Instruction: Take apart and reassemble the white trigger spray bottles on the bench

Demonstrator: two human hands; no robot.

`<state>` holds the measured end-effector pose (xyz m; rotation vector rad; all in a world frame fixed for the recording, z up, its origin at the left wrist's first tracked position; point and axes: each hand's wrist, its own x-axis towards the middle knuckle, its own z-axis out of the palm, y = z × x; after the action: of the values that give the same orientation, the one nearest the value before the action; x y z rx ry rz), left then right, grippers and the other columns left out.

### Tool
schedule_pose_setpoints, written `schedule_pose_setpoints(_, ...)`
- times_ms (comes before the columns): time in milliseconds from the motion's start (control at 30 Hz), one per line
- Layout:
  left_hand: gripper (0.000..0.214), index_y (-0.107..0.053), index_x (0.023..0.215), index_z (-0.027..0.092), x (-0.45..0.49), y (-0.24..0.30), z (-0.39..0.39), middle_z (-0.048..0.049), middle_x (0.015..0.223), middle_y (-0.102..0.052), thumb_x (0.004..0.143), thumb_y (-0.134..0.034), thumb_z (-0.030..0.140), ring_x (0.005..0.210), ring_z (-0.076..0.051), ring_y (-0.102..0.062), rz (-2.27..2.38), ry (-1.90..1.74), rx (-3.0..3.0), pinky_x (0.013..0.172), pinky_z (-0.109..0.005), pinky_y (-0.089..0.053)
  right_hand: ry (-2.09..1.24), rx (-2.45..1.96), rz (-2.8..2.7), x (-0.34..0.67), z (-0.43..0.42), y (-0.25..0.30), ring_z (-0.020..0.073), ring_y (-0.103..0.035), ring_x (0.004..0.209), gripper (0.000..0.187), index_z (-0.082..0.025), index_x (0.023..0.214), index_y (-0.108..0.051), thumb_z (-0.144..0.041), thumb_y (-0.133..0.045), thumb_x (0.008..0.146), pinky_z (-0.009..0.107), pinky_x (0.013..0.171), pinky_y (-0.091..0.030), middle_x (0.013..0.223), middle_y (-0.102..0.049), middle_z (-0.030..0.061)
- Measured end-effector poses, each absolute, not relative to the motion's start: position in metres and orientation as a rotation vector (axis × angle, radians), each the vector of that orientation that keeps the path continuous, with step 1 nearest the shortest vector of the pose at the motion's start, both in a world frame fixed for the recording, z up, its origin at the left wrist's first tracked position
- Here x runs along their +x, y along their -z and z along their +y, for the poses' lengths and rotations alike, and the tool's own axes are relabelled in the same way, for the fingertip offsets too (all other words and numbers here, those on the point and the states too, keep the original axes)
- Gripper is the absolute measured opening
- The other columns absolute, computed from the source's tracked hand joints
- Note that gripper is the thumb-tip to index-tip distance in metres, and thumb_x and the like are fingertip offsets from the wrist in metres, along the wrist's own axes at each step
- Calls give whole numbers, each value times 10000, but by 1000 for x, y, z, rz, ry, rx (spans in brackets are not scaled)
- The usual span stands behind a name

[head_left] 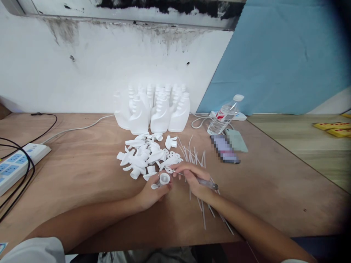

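Note:
My left hand (pixel 152 193) is closed around a small white plastic cap (pixel 163 179), held with its opening up near the table's middle. My right hand (pixel 190 175) grips a thin pointed tool with a clear handle (pixel 204 182), its metal tip reaching toward the white ring pieces (pixel 172 156) beside the cap. Just beyond both hands lies a pile of white spray-head parts (pixel 142 155). Several thin white tubes (pixel 192 155) lie scattered to the right of the pile and under my right forearm.
A cluster of white plastic bottles (pixel 153 111) stands at the back by the wall. A water bottle (pixel 223 115) and two phones (pixel 229 146) lie at right. A power strip (pixel 19 162) with black cables sits at left. A blue panel (pixel 287 54) leans behind.

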<state>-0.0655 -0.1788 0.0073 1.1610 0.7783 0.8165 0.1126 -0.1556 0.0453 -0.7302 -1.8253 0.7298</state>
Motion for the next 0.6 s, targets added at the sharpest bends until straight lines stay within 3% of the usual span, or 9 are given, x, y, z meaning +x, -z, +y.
schedule_pose_setpoints(67,367,-476,864,154,-66,-6,-179,54,659,-407,797,-628,482,448,-31,-319,768,-810,1196,394,-167,-265,-765,-787,-1686,115,-149,-41,127,-653,662,251,-191,868,-659,-236,-425,950,260,626,-537,977,-722,67)
schedule_pose_setpoints(200,364,-496,866,146,-66,-7,-180,13,755,-467,811,-608,488,531,-50,-356,781,-807,1315,473,-184,-303,-808,-881,-1553,118,-126,-32,150,-669,747,228,-186,870,-664,-286,-469,933,292,692,-562,1017,-712,75)
schedule_pose_setpoints(367,319,-514,810,137,-65,-9,-182,-14,767,-489,838,-581,447,673,-106,-420,738,-847,1533,620,-231,-357,-928,-967,-1360,129,-99,-25,152,-673,685,205,-179,811,-659,-289,-508,894,320,693,-570,960,-720,61)
schedule_pose_setpoints(600,106,-511,831,160,-69,-16,-187,-52,833,-564,819,-543,260,770,-150,-531,535,-865,1870,737,-279,-450,-1180,-828,-1354,146,-93,-30,130,-615,500,146,-183,832,-602,-305,-531,871,250,457,-487,723,-669,6)
